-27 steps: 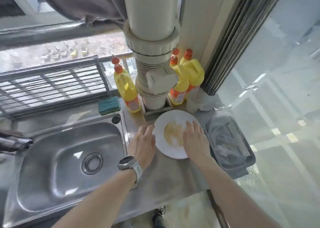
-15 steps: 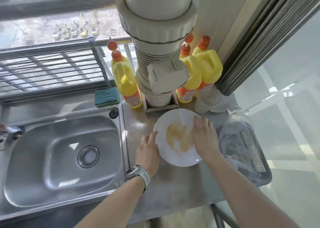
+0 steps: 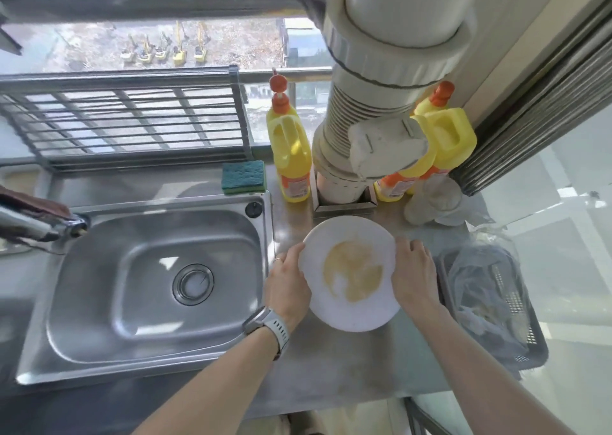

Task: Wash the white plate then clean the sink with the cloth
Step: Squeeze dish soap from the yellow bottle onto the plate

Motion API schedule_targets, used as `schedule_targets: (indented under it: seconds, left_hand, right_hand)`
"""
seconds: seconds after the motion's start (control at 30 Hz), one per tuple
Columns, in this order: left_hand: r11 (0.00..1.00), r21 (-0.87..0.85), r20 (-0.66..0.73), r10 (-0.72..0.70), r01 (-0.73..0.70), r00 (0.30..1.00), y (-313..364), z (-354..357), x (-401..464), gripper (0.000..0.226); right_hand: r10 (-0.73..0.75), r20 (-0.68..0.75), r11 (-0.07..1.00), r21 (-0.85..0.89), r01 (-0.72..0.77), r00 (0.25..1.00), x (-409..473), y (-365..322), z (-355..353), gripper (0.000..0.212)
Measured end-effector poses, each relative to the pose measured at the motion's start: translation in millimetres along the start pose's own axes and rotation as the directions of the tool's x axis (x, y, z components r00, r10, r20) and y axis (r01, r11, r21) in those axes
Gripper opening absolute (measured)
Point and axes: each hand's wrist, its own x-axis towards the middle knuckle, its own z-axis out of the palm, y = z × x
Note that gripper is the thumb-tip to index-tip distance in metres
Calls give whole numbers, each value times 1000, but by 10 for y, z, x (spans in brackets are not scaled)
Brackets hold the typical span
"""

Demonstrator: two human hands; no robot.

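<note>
A white plate (image 3: 351,317) with a yellowish-brown smear in its middle is over the steel counter, right of the sink (image 3: 132,285). My left hand (image 3: 288,289), with a watch on the wrist, grips the plate's left rim, thumb over the edge. At the right rim, my right hand (image 3: 414,275) holds on with curled fingers. The sink basin holds nothing but its drain (image 3: 192,284). A dark brownish cloth (image 3: 29,203) lies on the tap (image 3: 43,227) at the far left.
A green sponge (image 3: 243,176) lies behind the sink. Yellow detergent bottles (image 3: 291,156) flank a thick white pipe (image 3: 381,87) behind the plate. A grey basket (image 3: 530,342) with plastic-wrapped cloth stands right of the plate. A wire rack (image 3: 126,120) sits at the back left.
My right hand slid from the plate's face to its right rim, and my left thumb now hooks over the left rim. The camera has dropped closer over the counter.
</note>
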Motion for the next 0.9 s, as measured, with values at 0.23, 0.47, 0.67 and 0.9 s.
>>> schedule_targets:
  seconds: [0.23,0.47,0.67,0.9]
  left_hand:
    - [993,-114,-123,17,-31,992,-655,-833,-101,61]
    - [989,-125,-207,-108,83,972,-1574,-1619,56,64]
    - [979,-139,-176,-173,149,969,-2398,-1730,399,68]
    - [975,-119,-65,-197,188,978,-3032,-1328,893,64]
  right_hand:
    - [3,25,975,221,-9,1000,-307,-932,52,41]
    - [-138,-11,970,201,137,990,-449,-2177,319,32]
    - [-188,65,980,83,183,980,-351,-2906,883,30]
    - [-106,182,991,-57,119,978,-24,-3166,1635,43]
